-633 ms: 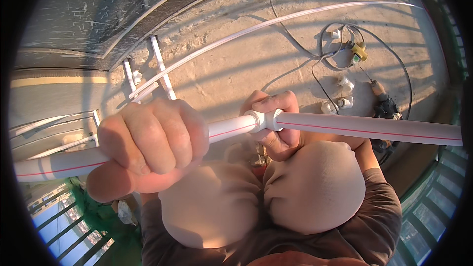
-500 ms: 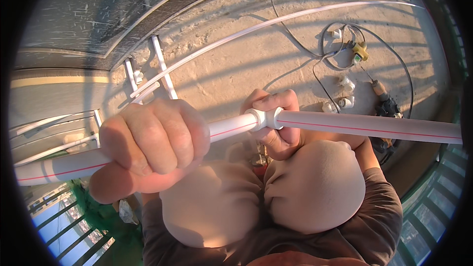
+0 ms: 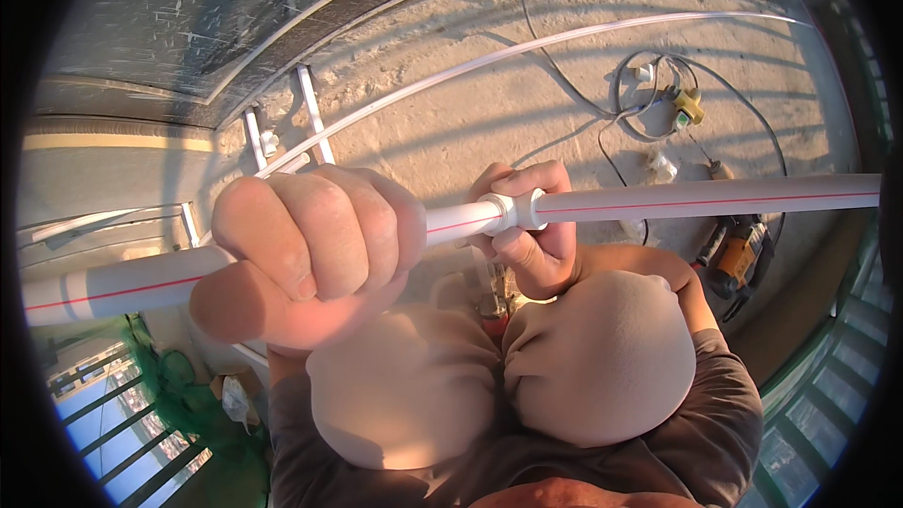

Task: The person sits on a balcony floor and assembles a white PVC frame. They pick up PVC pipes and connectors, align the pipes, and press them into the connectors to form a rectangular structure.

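My left hand (image 3: 315, 259) is closed round a white plastic pipe (image 3: 122, 293) with a red line along it. That pipe's end enters a white pipe fitting (image 3: 517, 212) in front of my knees. My right hand (image 3: 538, 249) is wrapped round the fitting, thumb below and fingers above; its palm side hides part of the fitting, so I cannot tell whether it has a side branch. From the fitting's other end a second white pipe (image 3: 715, 198), also red-lined, runs off to the right. Both pipes and the fitting form one nearly straight line held off the floor.
A long thin white pipe (image 3: 527, 40) lies across the concrete floor. Farther right are a coiled grey cable (image 3: 616, 85), a yellow socket block (image 3: 689, 105), loose white fittings (image 3: 660, 167) and an orange-black power tool (image 3: 736, 259). Green railings (image 3: 816, 386) flank me.
The joined pipe has swung: its right part has risen in the picture, and both hands have shifted slightly up and right with it. The power tool below now shows more. Both grips stay.
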`<act>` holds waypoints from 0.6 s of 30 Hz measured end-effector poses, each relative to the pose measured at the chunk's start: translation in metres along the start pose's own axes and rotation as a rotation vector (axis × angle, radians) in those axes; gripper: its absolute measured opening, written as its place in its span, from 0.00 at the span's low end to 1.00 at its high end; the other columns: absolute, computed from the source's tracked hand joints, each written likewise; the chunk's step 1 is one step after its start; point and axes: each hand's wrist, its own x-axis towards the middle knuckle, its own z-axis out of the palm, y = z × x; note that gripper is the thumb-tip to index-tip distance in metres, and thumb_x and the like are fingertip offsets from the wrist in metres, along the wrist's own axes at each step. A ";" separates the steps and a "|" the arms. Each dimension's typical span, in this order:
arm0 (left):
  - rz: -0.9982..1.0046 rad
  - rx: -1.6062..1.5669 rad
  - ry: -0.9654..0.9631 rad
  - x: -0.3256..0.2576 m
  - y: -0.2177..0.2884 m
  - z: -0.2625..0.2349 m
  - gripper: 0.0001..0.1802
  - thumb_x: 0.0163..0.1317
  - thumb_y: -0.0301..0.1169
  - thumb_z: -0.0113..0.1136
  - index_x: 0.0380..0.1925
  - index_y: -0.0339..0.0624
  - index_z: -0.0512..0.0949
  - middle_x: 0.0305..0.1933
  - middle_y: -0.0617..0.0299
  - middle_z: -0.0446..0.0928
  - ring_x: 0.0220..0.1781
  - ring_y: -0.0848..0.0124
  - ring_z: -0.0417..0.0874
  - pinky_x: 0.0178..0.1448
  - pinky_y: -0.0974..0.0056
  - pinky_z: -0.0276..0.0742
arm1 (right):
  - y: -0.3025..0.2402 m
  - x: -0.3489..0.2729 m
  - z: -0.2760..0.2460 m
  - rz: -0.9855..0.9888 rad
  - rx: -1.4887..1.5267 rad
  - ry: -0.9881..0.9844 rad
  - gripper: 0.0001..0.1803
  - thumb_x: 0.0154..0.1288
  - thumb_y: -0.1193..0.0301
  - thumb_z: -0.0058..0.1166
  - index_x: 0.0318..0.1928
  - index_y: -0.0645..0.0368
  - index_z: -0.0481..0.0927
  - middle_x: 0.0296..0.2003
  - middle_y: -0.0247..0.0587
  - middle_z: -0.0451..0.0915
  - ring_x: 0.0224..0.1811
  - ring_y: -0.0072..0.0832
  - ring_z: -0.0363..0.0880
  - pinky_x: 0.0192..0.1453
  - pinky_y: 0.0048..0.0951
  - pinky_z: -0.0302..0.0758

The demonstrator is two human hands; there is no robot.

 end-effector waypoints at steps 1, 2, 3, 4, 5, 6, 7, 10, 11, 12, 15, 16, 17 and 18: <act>-0.025 0.008 -0.006 0.000 0.002 0.001 0.13 0.72 0.38 0.56 0.29 0.47 0.69 0.18 0.65 0.69 0.15 0.72 0.62 0.24 0.61 0.59 | -0.001 0.000 0.000 0.012 0.039 0.001 0.23 0.76 0.69 0.62 0.61 0.63 0.65 0.43 0.54 0.77 0.38 0.27 0.73 0.40 0.30 0.73; -0.038 0.004 -0.013 0.001 0.004 0.002 0.12 0.72 0.37 0.56 0.29 0.47 0.69 0.19 0.65 0.69 0.15 0.71 0.61 0.24 0.61 0.59 | -0.001 0.000 0.000 0.026 0.067 -0.007 0.23 0.76 0.69 0.62 0.61 0.62 0.65 0.44 0.54 0.77 0.37 0.26 0.73 0.39 0.29 0.72; -0.049 0.020 -0.013 0.001 0.005 0.004 0.12 0.72 0.36 0.55 0.29 0.47 0.69 0.19 0.65 0.69 0.15 0.71 0.61 0.25 0.60 0.59 | -0.001 0.001 0.000 0.035 0.098 -0.009 0.23 0.76 0.69 0.62 0.62 0.61 0.65 0.44 0.54 0.77 0.36 0.25 0.72 0.38 0.28 0.71; -0.049 0.023 -0.013 0.001 0.005 0.005 0.11 0.72 0.35 0.55 0.29 0.47 0.69 0.19 0.65 0.69 0.16 0.71 0.61 0.26 0.60 0.59 | -0.001 0.001 0.000 0.050 0.114 -0.009 0.23 0.76 0.69 0.62 0.62 0.61 0.65 0.44 0.53 0.76 0.36 0.25 0.72 0.37 0.27 0.71; -0.055 0.027 -0.004 0.000 0.005 0.007 0.11 0.72 0.34 0.54 0.29 0.47 0.69 0.19 0.65 0.68 0.16 0.71 0.60 0.26 0.59 0.59 | -0.002 0.001 0.001 0.059 0.133 -0.003 0.23 0.77 0.69 0.62 0.63 0.60 0.65 0.44 0.53 0.76 0.35 0.24 0.72 0.36 0.26 0.70; -0.046 0.012 -0.006 -0.001 0.004 0.008 0.11 0.72 0.33 0.54 0.29 0.47 0.69 0.19 0.65 0.68 0.16 0.71 0.60 0.26 0.59 0.59 | -0.002 0.000 0.001 0.067 0.152 0.003 0.24 0.77 0.69 0.62 0.63 0.59 0.65 0.44 0.53 0.76 0.35 0.24 0.71 0.36 0.26 0.69; -0.043 -0.002 -0.001 -0.002 0.004 0.010 0.10 0.72 0.33 0.54 0.29 0.47 0.69 0.20 0.65 0.68 0.17 0.71 0.60 0.27 0.59 0.59 | -0.003 0.000 0.001 0.086 0.183 0.008 0.24 0.76 0.69 0.62 0.63 0.58 0.65 0.44 0.53 0.76 0.35 0.24 0.71 0.36 0.26 0.69; -0.019 0.044 0.027 -0.006 0.001 0.014 0.16 0.77 0.42 0.52 0.30 0.47 0.70 0.20 0.66 0.68 0.16 0.73 0.61 0.26 0.62 0.60 | -0.006 -0.001 0.002 0.137 0.261 0.019 0.25 0.75 0.72 0.63 0.64 0.56 0.65 0.45 0.53 0.76 0.36 0.25 0.72 0.37 0.27 0.70; -0.007 0.060 0.034 -0.007 0.000 0.014 0.18 0.79 0.45 0.52 0.30 0.47 0.70 0.20 0.67 0.69 0.16 0.74 0.61 0.26 0.63 0.60 | -0.006 -0.001 0.003 0.151 0.275 0.023 0.25 0.74 0.73 0.64 0.64 0.56 0.65 0.45 0.53 0.76 0.37 0.25 0.73 0.38 0.28 0.70; 0.006 0.076 0.041 -0.008 0.000 0.015 0.20 0.80 0.48 0.52 0.31 0.48 0.70 0.21 0.67 0.69 0.16 0.74 0.62 0.25 0.64 0.61 | -0.007 0.000 0.003 0.158 0.287 0.020 0.26 0.73 0.75 0.64 0.64 0.55 0.65 0.45 0.53 0.76 0.37 0.26 0.73 0.38 0.29 0.71; 0.040 0.089 0.042 -0.010 -0.001 0.015 0.23 0.82 0.51 0.51 0.32 0.48 0.70 0.22 0.67 0.69 0.17 0.74 0.63 0.26 0.64 0.62 | -0.006 0.002 0.006 0.137 0.201 0.002 0.28 0.69 0.79 0.65 0.63 0.54 0.64 0.46 0.53 0.77 0.39 0.27 0.75 0.41 0.30 0.72; 0.048 0.094 0.039 -0.011 -0.001 0.015 0.23 0.82 0.52 0.51 0.32 0.48 0.70 0.22 0.68 0.69 0.17 0.74 0.63 0.26 0.64 0.62 | -0.006 0.002 0.007 0.136 0.203 0.002 0.28 0.69 0.79 0.65 0.63 0.54 0.64 0.46 0.53 0.77 0.40 0.28 0.75 0.41 0.31 0.72; 0.054 0.097 0.035 -0.011 -0.001 0.015 0.24 0.82 0.53 0.51 0.32 0.48 0.69 0.22 0.68 0.69 0.17 0.74 0.63 0.26 0.64 0.62 | -0.005 0.002 0.008 0.143 0.198 0.006 0.29 0.69 0.80 0.65 0.63 0.54 0.64 0.46 0.53 0.77 0.40 0.28 0.76 0.42 0.31 0.72; 0.061 0.100 0.032 -0.012 -0.001 0.015 0.24 0.82 0.54 0.51 0.32 0.48 0.69 0.22 0.68 0.69 0.17 0.74 0.64 0.26 0.65 0.62 | -0.005 0.002 0.009 0.137 0.202 0.016 0.29 0.68 0.80 0.65 0.62 0.53 0.63 0.47 0.53 0.77 0.41 0.28 0.76 0.43 0.31 0.72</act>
